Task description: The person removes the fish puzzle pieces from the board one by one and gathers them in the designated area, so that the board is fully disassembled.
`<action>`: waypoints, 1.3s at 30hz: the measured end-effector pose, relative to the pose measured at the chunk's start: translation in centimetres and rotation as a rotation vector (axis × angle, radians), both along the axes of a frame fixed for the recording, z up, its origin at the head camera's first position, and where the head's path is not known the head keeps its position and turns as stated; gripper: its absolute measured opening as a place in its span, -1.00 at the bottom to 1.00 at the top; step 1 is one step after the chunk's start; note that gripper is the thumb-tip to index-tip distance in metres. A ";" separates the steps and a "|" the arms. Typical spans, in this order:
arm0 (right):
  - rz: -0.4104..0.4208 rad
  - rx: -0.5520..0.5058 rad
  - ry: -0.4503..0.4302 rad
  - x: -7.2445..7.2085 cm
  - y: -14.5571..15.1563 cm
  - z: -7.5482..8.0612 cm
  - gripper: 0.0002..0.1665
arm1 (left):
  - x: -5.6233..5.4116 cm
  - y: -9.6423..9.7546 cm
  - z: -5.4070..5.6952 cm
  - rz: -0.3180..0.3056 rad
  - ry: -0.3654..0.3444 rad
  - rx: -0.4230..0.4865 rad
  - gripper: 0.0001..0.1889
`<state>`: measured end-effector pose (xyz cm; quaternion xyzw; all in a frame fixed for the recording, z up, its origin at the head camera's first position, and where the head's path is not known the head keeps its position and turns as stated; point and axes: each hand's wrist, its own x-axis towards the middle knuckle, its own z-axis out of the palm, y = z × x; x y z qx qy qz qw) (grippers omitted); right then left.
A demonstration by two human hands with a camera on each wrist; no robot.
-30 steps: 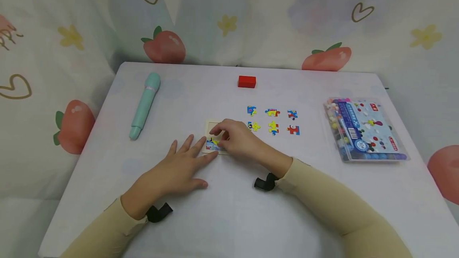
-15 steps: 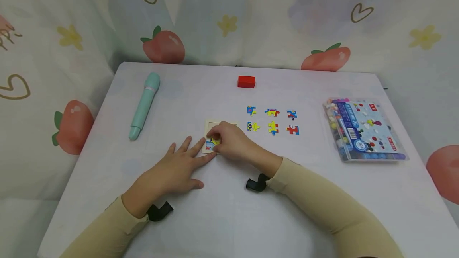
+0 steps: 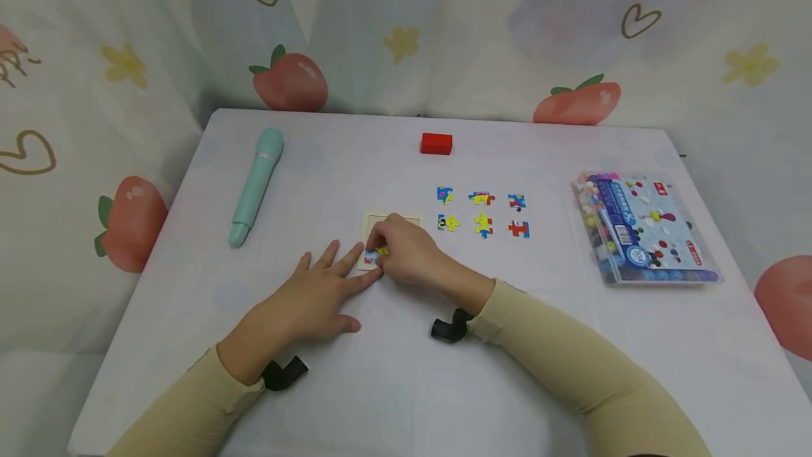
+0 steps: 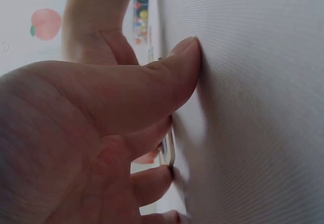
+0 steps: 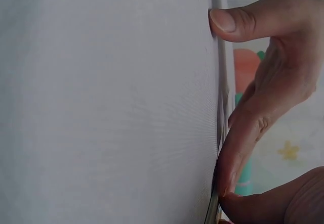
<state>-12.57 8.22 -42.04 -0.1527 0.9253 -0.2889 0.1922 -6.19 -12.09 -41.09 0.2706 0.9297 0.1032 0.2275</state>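
Note:
A small wooden puzzle tray (image 3: pixel 370 217) lies flat on the white table, with colourful puzzle pieces (image 3: pixel 369 259) in its near left part. My left hand (image 3: pixel 317 295) rests with spread fingers at the tray's left and near edges; the left wrist view shows its fingertips against the tray edge (image 4: pixel 170 150). Over the tray, my right hand (image 3: pixel 409 252) has curled fingers, thumb and index finger pinching at a yellow-blue piece mostly hidden beneath them. Loose puzzle pieces lie in two rows to the right, among them a red one (image 3: pixel 518 230) and a yellow one (image 3: pixel 483 225).
A mint-green microphone-shaped stick (image 3: pixel 256 185) lies at the left. A red block (image 3: pixel 436 144) sits near the far edge. On the right is a clear plastic box (image 3: pixel 647 228) of coloured beads. A printed curtain (image 3: pixel 469 34) hangs behind the table.
My right hand has shifted slightly left over the tray, its fingers closer to the left hand's index finger. The left hand has barely moved, and the loose pieces lie as before.

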 end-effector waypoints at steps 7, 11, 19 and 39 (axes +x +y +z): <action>-0.011 -0.015 0.010 0.3 0.0 0.1 -0.72 | 0.0 0.0 -0.1 0.006 0.000 -0.006 -0.10; 0.001 -0.006 0.007 0.4 0.1 0.3 -0.72 | -0.1 0.1 0.0 0.008 0.000 -0.011 -0.10; 0.005 -0.015 -0.002 0.4 0.0 0.4 -0.75 | -0.1 0.2 0.1 0.003 -0.001 -0.014 -0.11; -0.060 -0.153 0.006 0.2 0.5 0.2 -0.86 | 0.0 0.4 0.3 0.010 -0.013 -0.011 -0.11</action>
